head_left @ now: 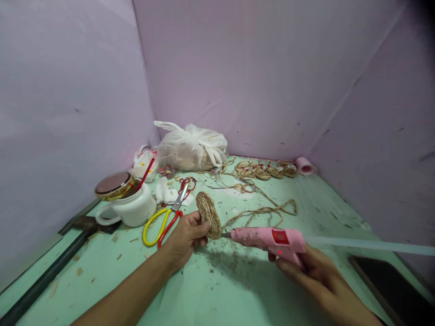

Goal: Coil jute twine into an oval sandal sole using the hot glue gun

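Observation:
Between the thumb and fingers of my left hand [190,233] is a small braided straw sole [206,210], held upright above the table. My right hand [314,274] is wrapped around the handle of a pink hot glue gun [267,238], whose red light is lit. The gun's nozzle points left and meets or nearly meets the sole's lower right edge. A long translucent glue stick [370,246] sticks out of the gun's back end. Behind the sole, a loose straw cord [261,211] trails across the table.
Scissors [175,208] with yellow and red handles lie left of the sole. Beyond them stand a white mug [136,207] with a round gold-rimmed lid and a hammer [64,253]. At the back are a white plastic bag [193,147] and several braided pieces [263,170]. A phone [390,285] lies right.

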Demonstrator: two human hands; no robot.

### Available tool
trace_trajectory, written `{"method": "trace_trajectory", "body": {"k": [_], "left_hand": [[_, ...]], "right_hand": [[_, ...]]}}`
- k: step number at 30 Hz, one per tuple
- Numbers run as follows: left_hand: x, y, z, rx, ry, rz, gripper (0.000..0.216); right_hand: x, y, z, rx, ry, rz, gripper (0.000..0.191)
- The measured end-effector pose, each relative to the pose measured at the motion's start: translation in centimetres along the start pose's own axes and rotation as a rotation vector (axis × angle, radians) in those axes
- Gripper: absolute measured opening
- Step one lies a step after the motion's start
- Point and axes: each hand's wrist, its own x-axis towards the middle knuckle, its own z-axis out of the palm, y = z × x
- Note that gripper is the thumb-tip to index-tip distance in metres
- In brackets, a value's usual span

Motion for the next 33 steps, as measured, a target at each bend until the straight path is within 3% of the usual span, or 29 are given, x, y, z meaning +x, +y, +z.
{"method": "trace_trajectory", "body": {"k": [12, 23, 33], "left_hand": [[0.1, 0.0, -0.1, 0.021, -0.023, -0.006, 0.038], [0.0, -0.1, -0.2, 0.051, -0.047, -0.018, 0.036], [-0.1, -0.3, -0.3, 0.079, -0.051, -0.022, 0.036]], "right_hand": [[-0.2, -0.3, 0.1, 0.045, 0.041, 0.003, 0.024], [-0.1, 1.8, 0.0, -0.055, 0.055, -0.116, 0.02], [0.4, 0.0, -0.3, -0.07, 0.071, -0.145, 0.018]]}}
